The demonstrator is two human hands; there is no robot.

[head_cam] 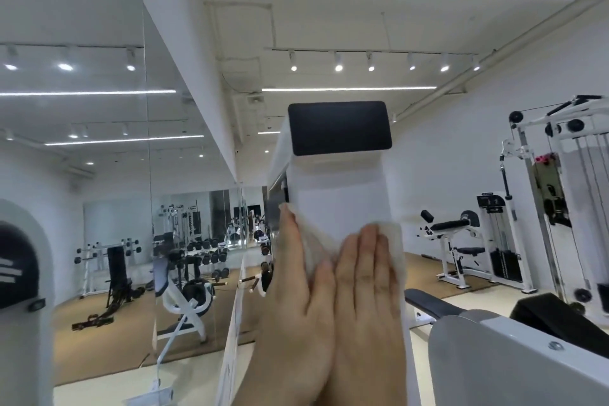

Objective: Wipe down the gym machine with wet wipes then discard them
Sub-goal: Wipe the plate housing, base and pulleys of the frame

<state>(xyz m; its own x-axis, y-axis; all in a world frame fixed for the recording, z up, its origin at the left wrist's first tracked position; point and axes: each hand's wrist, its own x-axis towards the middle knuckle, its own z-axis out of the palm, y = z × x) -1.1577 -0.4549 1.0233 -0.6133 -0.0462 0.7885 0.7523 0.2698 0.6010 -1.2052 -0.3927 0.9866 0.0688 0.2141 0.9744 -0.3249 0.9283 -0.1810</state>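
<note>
Wiping is the step in hand.

Head view: the gym machine (342, 198) presents a white upright column directly ahead, capped by a black pad (339, 128). A white wet wipe (393, 241) lies spread against the front face of that column, below the pad. Whether it is one sheet or two cannot be told.

The left hand (296, 300) and the right hand (367, 293) lie side by side on the wipe, edges touching, fingers pointing up. Grip state, both hands: fingers straight, palms flat, pressing the wipe to the surface. Nothing is pinched or enclosed. The left hand sits at the column's left edge, where the wipe reaches the corner. The right hand covers the centre, with the wipe showing past its fingertips and outer side.

A mirror wall (108, 208) stands at left and a cable station (560, 175) at right, both well apart from the hands.

Judgement: how much of the machine is already clean cannot be told. The next move calls for even palm pressure while sliding the wipe along the column, without letting it bunch at the corner. Discarding is not yet due, and no bin is in view.
</note>
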